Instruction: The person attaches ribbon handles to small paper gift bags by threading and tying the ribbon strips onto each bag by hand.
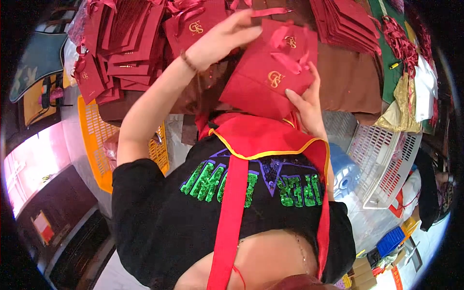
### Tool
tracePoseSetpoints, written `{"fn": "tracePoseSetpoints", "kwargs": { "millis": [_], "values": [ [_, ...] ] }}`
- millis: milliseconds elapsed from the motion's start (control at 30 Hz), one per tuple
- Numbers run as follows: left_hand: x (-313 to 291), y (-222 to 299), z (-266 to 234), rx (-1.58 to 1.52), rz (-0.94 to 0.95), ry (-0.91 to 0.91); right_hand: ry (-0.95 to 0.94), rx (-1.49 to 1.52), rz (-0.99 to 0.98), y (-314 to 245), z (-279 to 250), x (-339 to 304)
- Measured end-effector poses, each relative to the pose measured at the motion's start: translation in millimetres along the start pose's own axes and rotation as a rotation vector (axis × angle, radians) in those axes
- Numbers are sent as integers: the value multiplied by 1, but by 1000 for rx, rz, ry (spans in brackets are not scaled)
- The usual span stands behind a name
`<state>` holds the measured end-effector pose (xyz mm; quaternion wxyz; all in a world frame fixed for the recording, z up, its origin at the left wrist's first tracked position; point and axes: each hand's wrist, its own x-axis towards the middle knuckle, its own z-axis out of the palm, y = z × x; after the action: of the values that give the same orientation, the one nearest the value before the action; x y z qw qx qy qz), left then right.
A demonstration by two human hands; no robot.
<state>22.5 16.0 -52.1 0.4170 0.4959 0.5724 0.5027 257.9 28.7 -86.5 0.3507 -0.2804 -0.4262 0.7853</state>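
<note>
My right hand [309, 104] grips the side of a dark red paper gift bag [251, 89], its thumb on the front and its fingers along the edge. The bag has a gold emblem and a pink-red ribbon handle [290, 63]. Behind it, partly covered, is a second red bag [309, 41] with its own ribbon. My left hand [224, 41] is stretched over the table to the upper left of these bags, fingers apart. Close to its fingertips runs a loose ribbon [270, 11]; whether they touch it I cannot tell.
Piles of red bags lie at the left [130, 53] and at the right [345, 24] on a brown cloth [348, 82]. Bunched red ribbons [398, 41] hang at the far right. An orange basket [92, 140] and a white basket [382, 159] stand below the table's edge.
</note>
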Motion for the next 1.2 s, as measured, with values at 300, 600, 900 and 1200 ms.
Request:
{"fn": "tracePoseSetpoints", "kwargs": {
  "millis": [300,600,900,1200],
  "values": [
    [-70,6,3,-458,-182,-247,171,110,-23,2,11,12],
    [-92,91,-45,186,120,291,38,48,91,-10,17,16],
    [-41,14,-8,1156,150,403,250,-120,-126,-19,-28,35],
    [-7,-9,-5,1321,204,411,382,-636,-61,-13,-71,33]
  ]
}}
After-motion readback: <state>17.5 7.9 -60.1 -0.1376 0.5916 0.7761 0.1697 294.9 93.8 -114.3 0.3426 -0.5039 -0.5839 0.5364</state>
